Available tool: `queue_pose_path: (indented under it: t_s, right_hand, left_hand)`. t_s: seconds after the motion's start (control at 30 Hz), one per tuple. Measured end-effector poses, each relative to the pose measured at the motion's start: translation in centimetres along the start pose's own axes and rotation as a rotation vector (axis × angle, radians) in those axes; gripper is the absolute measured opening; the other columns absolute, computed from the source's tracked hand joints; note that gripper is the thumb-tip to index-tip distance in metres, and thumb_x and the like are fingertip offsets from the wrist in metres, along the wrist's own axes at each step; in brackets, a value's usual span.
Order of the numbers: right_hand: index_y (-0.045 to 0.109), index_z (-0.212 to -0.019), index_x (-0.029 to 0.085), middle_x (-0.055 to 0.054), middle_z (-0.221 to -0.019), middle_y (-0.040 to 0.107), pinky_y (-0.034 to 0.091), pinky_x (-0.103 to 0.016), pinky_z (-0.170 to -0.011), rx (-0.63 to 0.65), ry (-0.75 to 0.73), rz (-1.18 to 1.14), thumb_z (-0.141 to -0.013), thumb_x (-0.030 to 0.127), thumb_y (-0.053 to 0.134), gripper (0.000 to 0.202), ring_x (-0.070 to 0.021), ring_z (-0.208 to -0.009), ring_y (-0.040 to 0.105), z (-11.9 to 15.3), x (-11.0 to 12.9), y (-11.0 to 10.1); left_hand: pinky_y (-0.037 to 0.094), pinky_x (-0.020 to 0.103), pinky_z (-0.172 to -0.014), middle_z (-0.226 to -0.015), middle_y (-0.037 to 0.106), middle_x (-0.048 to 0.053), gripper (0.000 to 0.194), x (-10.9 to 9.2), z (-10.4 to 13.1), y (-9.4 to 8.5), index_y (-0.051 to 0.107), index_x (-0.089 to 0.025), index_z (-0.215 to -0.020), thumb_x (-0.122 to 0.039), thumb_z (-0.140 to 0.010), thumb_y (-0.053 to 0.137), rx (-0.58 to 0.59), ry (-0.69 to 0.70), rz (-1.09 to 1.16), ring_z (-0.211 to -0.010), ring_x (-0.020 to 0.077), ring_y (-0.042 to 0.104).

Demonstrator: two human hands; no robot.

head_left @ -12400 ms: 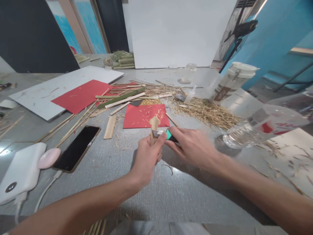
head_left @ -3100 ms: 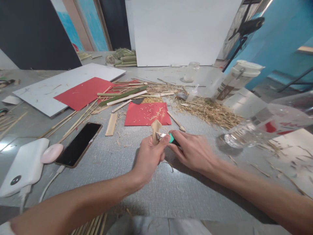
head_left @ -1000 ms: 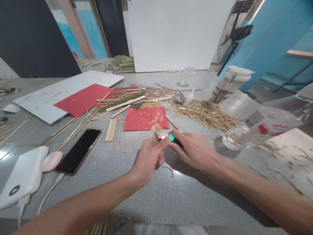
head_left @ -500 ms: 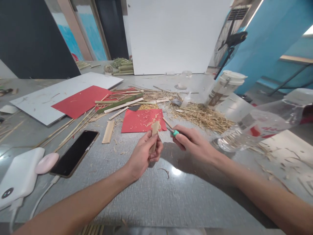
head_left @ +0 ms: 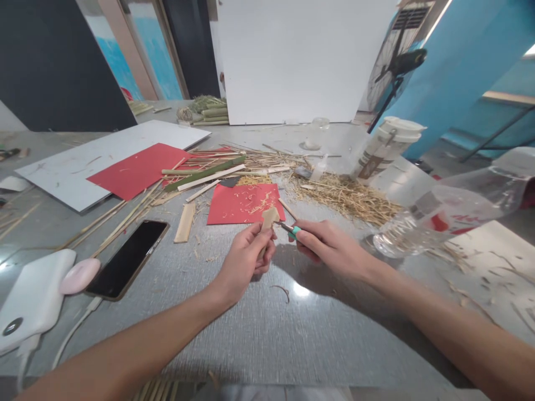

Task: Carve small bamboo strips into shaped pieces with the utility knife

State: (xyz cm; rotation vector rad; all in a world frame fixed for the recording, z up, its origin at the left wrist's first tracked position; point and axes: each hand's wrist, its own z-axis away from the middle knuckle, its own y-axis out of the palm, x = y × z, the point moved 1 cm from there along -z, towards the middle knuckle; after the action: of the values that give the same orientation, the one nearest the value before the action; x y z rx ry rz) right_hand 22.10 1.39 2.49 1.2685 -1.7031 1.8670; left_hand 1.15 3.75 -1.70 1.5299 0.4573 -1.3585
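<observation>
My left hand [head_left: 251, 252] is closed around a flat, pale bamboo piece [head_left: 270, 218], whose carved upper end sticks out above the fingers. In my right hand [head_left: 328, 245] is a craft knife [head_left: 294, 230] with a green grip, gripped near its front. The blade points left, with its tip at or very close to the right edge of the bamboo piece; whether they touch I cannot tell. Just behind the hands lies a red sheet [head_left: 225, 209] strewn with fine shavings. A second flat bamboo piece [head_left: 184, 223] rests on the table to its left.
A phone [head_left: 129, 259] and a white power bank [head_left: 37, 298] with cables lie at left. Thin sticks [head_left: 259, 161] and dry straw [head_left: 355, 200] spread across the back. At right are a plastic bottle [head_left: 443, 214] and a lidded jar [head_left: 387, 147]. A white board [head_left: 292, 61] stands behind.
My right hand has shifted slightly left, bringing the knife from a small distance away to the bamboo piece's edge. The bamboo piece has tilted a little to the right in my left hand.
</observation>
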Motion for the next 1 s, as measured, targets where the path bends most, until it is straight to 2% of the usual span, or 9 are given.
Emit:
queue_pose_path:
  t_s: [0.23,0.63,0.87,1.0]
  right_hand:
    - [0.053,-0.079,0.023,0.003,-0.063,0.056,0.035,-0.030,-0.059,0.011,0.034,0.021,-0.113,0.054,0.038,0.049,-0.0126,-0.057,0.048,0.05,0.06,0.19]
    - [0.053,-0.079,0.023,0.003,-0.062,0.057,0.035,-0.030,-0.058,0.011,0.046,0.015,-0.113,0.055,0.038,0.049,-0.0129,-0.056,0.048,0.24,-0.30,0.28]
    - [0.052,-0.080,0.023,0.003,-0.062,0.056,0.035,-0.030,-0.057,0.032,0.102,0.042,-0.114,0.060,0.033,0.054,-0.0123,-0.054,0.047,0.37,-0.61,0.54]
    - [0.051,-0.079,0.023,0.003,-0.061,0.052,0.036,-0.029,-0.053,0.046,0.131,-0.074,-0.113,0.067,0.032,0.059,-0.0114,-0.052,0.045,0.43,-0.60,0.82]
  left_hand:
    - [0.019,0.018,-0.044,-0.064,0.050,-0.007,0.026,0.06,0.15,0.03,0.064,-0.019,-0.099,-0.044,-0.105,0.062,0.024,0.000,-0.005,-0.047,0.0046,0.027]
    - [0.019,0.017,-0.041,-0.063,0.048,-0.007,0.029,-0.04,0.20,0.31,0.063,-0.019,-0.096,-0.046,-0.103,0.065,0.034,-0.015,0.019,-0.045,0.0041,0.024]
    - [0.019,0.016,-0.037,-0.057,0.039,-0.010,0.036,0.01,0.43,0.22,0.061,-0.020,-0.093,-0.054,-0.105,0.060,0.038,-0.001,-0.084,-0.039,0.0044,0.026]
    - [0.018,0.017,-0.037,-0.056,0.038,-0.010,0.034,-0.01,0.50,0.41,0.061,-0.020,-0.092,-0.051,-0.105,0.060,0.048,-0.020,-0.066,-0.039,0.0044,0.022]
